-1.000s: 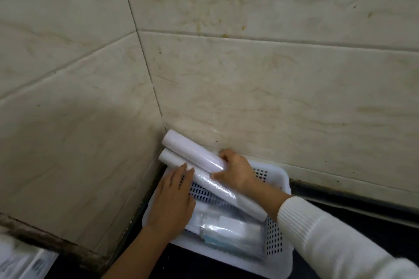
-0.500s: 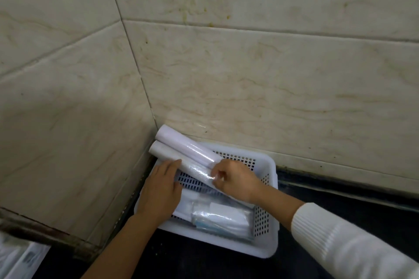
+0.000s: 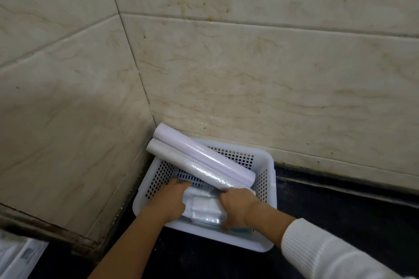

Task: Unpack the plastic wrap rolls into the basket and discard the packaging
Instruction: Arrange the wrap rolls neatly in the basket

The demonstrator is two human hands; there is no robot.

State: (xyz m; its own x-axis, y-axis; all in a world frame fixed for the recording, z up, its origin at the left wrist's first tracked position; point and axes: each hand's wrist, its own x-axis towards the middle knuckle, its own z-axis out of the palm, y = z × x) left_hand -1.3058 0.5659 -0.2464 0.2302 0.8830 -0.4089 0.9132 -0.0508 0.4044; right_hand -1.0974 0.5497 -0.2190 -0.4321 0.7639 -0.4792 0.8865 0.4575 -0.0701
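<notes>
A white perforated basket (image 3: 264, 162) stands in the corner on a dark counter. Two white plastic wrap rolls (image 3: 204, 156) lie side by side, slanting from the basket's back left rim down into it. Both hands are inside the basket, below the rolls. My left hand (image 3: 169, 199) grips the left side of a clear-wrapped white packet (image 3: 204, 207) on the basket floor. My right hand (image 3: 238, 207) grips its right side. A teal edge shows under the packet near the front wall.
Beige marble tile walls (image 3: 249, 79) meet in a corner right behind the basket. The dark counter (image 3: 340, 206) extends to the right and front. White printed packaging (image 3: 18, 258) lies at the bottom left, beyond a worn ledge.
Both hands left the rolls and moved down into the basket, onto the wrapped packet. The rolls now rest untouched across the basket. The view shifted slightly.
</notes>
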